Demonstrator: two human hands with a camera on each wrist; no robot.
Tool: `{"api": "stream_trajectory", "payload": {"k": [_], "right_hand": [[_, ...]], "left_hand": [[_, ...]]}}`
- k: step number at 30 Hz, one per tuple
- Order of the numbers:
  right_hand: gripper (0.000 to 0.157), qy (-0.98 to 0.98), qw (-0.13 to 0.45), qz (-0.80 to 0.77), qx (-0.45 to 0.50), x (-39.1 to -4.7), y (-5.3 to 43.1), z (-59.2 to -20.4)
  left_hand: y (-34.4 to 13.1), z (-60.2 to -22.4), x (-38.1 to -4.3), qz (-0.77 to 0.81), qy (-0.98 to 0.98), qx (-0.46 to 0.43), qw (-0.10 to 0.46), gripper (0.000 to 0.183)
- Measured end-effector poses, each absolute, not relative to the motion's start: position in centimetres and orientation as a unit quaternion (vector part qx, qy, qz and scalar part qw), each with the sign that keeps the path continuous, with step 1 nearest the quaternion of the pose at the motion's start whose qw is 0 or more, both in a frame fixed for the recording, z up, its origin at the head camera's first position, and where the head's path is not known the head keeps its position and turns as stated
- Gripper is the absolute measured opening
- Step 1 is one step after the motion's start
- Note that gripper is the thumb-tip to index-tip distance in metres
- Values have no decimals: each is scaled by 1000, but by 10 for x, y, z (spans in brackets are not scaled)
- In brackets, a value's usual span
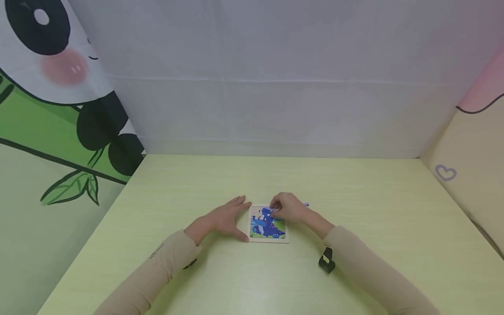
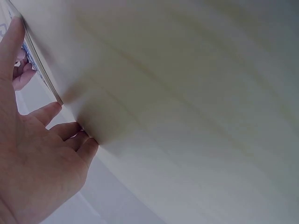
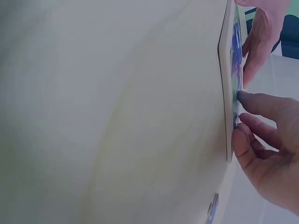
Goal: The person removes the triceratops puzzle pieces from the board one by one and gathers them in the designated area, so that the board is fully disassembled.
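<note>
A small square jigsaw puzzle board (image 1: 269, 240) with a light wooden rim lies flat on the table, showing a blue dinosaur picture on green. My left hand (image 1: 225, 218) spreads along its left side, thumb at the near corner and index fingertip at the far corner; the other fingertips rest on the table. Over the board's upper right part, my right hand (image 1: 290, 207) pinches a small puzzle piece (image 1: 274, 210), mostly hidden by the fingers. In the right wrist view these fingertips (image 3: 243, 135) are right at the board's surface.
Another loose puzzle piece (image 1: 306, 204), bluish, lies on the pale table (image 1: 354, 188) just beyond my right wrist, partly hidden by it. A grey-white wall covering (image 1: 275, 109) rises behind the table, with a cartoon-printed panel (image 1: 78, 144) at left.
</note>
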State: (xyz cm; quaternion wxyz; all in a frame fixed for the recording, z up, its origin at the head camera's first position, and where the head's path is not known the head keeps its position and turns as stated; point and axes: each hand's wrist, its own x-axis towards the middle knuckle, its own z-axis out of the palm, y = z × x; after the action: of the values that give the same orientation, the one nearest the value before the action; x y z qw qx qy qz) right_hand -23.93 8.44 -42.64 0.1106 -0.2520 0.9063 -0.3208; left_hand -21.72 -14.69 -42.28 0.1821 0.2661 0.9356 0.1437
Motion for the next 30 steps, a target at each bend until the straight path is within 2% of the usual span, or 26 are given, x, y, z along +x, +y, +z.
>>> {"api": "stream_trajectory", "payload": {"k": [10,17,30], "right_hand": [[21,907,107,-311,-262,-242,85,-427],[23,907,128,-325,-236,-248,83,-430],[25,902,128,-355,-208,-244,84,-431]], "left_hand": [[-147,-424,-219,143,935,269,180,104],[-147,-424,-219,139,937,265,181,104],[-146,-423,-218,140,936,266,183,103]]}}
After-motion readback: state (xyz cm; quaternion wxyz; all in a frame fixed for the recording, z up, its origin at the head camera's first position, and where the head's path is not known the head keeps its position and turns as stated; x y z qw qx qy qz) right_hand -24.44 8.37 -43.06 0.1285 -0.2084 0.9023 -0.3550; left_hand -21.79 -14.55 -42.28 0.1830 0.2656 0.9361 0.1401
